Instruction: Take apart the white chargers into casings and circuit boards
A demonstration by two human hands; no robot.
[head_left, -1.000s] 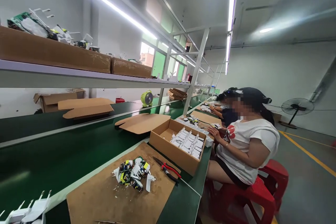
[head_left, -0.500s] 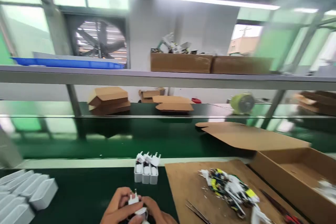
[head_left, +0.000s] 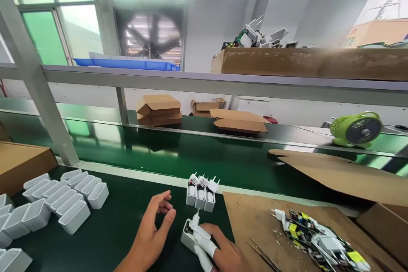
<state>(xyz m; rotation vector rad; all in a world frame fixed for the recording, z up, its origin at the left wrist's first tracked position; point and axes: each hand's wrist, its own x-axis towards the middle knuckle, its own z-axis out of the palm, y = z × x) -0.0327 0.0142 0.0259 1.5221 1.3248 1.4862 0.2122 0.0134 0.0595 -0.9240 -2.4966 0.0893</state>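
Observation:
My right hand (head_left: 228, 253) is closed around a white plastic adapter housing (head_left: 188, 236) low in the middle. White coverings wrap some of its fingers. A white two-pin plug piece (head_left: 195, 221) lies over the housing's open top, partly covered by those fingers. To the left of it, my left hand (head_left: 153, 231) is held above the dark green mat (head_left: 121, 221), empty, with thumb and fingers apart. Just beyond the hands stand three filled white housings (head_left: 200, 199) side by side, white two-pin plugs (head_left: 213, 184) resting at their tops.
Rows of open white housings (head_left: 75, 216) occupy the left side. On the right, a cardboard sheet (head_left: 242, 208) bears tweezers (head_left: 263, 255) and a pile of circuit boards and plugs (head_left: 318, 238). A shelf bar (head_left: 191, 80) crosses above; a green fan (head_left: 357, 129) stands behind.
The view has swung left, showing more housings. My hands, earlier together around a plug piece, are now apart; the left is open, and a housing shows under the plug in the right.

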